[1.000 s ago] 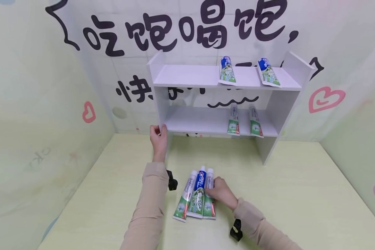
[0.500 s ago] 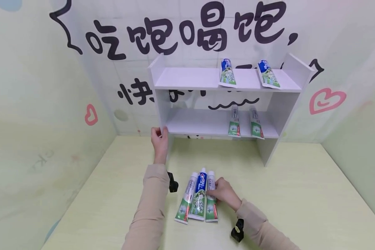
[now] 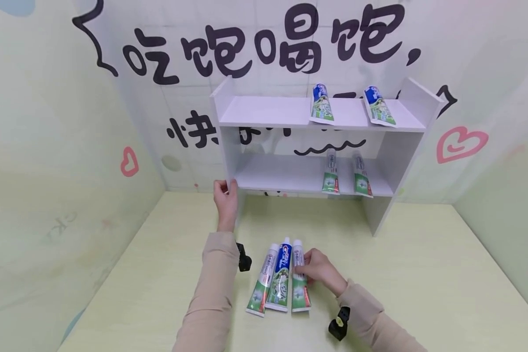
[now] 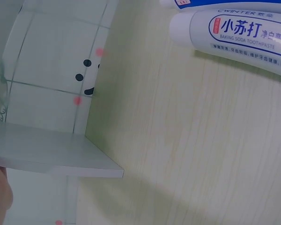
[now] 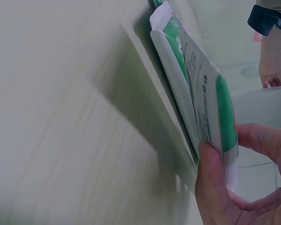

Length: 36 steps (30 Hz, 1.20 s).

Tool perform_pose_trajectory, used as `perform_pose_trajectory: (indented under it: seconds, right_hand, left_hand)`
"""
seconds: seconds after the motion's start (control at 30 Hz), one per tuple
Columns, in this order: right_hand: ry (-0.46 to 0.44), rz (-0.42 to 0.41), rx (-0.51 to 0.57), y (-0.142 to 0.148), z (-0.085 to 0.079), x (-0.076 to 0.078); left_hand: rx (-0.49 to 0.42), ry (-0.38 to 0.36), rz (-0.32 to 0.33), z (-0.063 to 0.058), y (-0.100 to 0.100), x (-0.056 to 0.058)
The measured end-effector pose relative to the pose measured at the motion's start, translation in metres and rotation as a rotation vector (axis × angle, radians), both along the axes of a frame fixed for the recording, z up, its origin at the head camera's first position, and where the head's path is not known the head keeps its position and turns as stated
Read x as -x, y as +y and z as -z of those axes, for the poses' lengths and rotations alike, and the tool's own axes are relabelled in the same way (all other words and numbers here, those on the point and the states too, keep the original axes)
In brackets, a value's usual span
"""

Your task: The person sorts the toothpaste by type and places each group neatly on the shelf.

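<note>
One green-and-white tube is pinched thumb-to-fingers in the nearer right hand, long axis cap-forward through the grip, white shelf beyond, held at its side by left hand.

Head view. Blue-and-green toothpaste tubes: three; two upper right of centre, one lower centre. White-and-green toothpaste tubes: four; two right of centre, two lower centre. Seven tubes all told. Shelf unit: one, upper centre. Its shelf boards: two. Its side panels: two. Table: one, lower frame. Hands: two; left hand left of centre, right hand lower right of centre. Sleeves: two, bottom. Black wrist devices: two, lower frame. Pink-red hearts: two; one left, one right.
</note>
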State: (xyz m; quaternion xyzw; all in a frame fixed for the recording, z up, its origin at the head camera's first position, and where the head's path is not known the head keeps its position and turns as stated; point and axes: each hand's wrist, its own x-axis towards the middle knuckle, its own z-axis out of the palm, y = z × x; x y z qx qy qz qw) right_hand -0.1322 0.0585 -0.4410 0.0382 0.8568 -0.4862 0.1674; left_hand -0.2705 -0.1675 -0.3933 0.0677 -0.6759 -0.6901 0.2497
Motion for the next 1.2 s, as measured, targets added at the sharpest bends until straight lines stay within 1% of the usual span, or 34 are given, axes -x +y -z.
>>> perform_pose_trajectory:
  seconds: [0.13, 0.27, 0.37, 0.53, 0.73, 0.87, 0.97, 1.07, 1.2]
  right_hand:
    - [-0.001, 0.001, 0.009, 0.001, -0.004, 0.001]
    - [-0.001, 0.001, 0.009, 0.002, -0.01, 0.001]
    - [0.005, -0.001, 0.009, 0.003, -0.016, 0.002]
    - [0.01, -0.008, 0.02, 0.004, -0.026, 0.004]
    - [0.01, -0.006, 0.061, 0.005, -0.033, 0.005]
    - [0.011, -0.003, 0.073, 0.005, -0.037, 0.006]
    - [0.023, -0.004, 0.078, 0.005, -0.041, 0.009]
    - [0.037, -0.008, 0.081, 0.006, -0.048, 0.011]
    - [0.052, -0.016, 0.104, 0.007, -0.058, 0.014]
  left_hand:
    - [-0.022, -0.024, 0.031, -0.004, -0.001, -0.003]
    - [-0.033, -0.033, 0.047, -0.017, 0.0, -0.012]
    - [-0.016, -0.04, 0.042, -0.025, 0.002, -0.019]
    - [-0.002, -0.04, 0.038, -0.028, 0.004, -0.023]
    - [-0.002, -0.053, 0.041, -0.027, 0.003, -0.021]
    - [-0.016, -0.057, 0.045, -0.015, -0.001, -0.01]
    - [-0.023, -0.037, 0.038, -0.004, -0.003, -0.001]
    - [-0.009, -0.013, 0.016, -0.001, -0.002, 0.001]
    - [-0.001, 0.005, 0.0, -0.001, -0.001, 0.001]
